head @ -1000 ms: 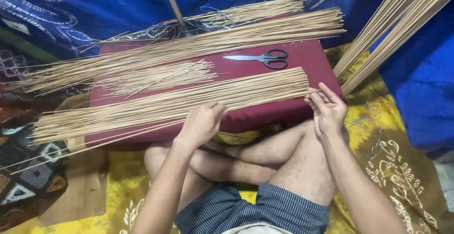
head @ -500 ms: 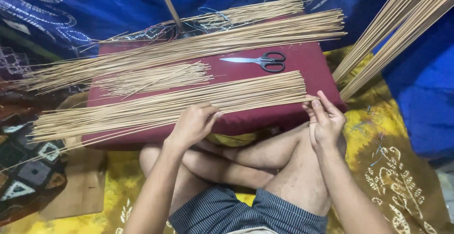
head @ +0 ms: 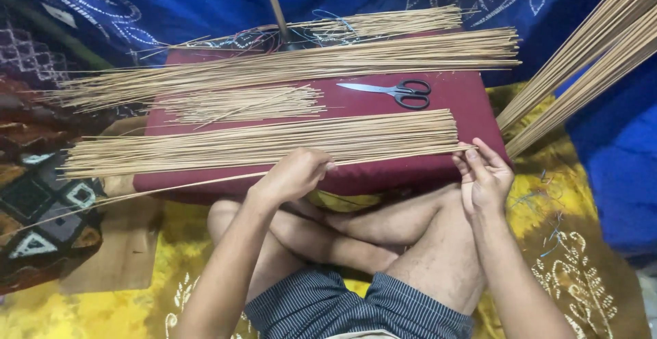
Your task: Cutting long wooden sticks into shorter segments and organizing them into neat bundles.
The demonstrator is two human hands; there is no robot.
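We see the left hand (head: 293, 173) resting knuckles-up at the near edge of the maroon cushion (head: 472, 99), its fingers curled down loosely over the near bundle of thin sticks (head: 274, 144); whether they pinch a single stick or just press on the bundle we cannot tell. The right hand (head: 484, 178) stands at the bundle's right end, palm turned inward, fingers nearly straight and only slightly spread, the fingertips touching the blunt ends of the sticks there. Both forearms reach forward from the bottom of the view, over crossed bare legs and striped shorts (head: 356, 308). The near bundle is a flat, wide sheaf of pale tan sticks lying left to right across the front of the cushion; its right ends sit fairly even, while its left ends overhang the cushion and fan out a little. One loose stick (head: 171, 190) slants away to the lower left from under the left hand. Behind it lie a shorter, scruffier pile (head: 239, 105), then a long bundle (head: 294, 65) across the back of the cushion, with black-handled scissors (head: 393, 92) lying closed between the two long bundles. More long sticks (head: 588, 58) slant in from the upper right, over a yellow patterned cloth (head: 568, 243) and blue cloth (head: 616, 168).
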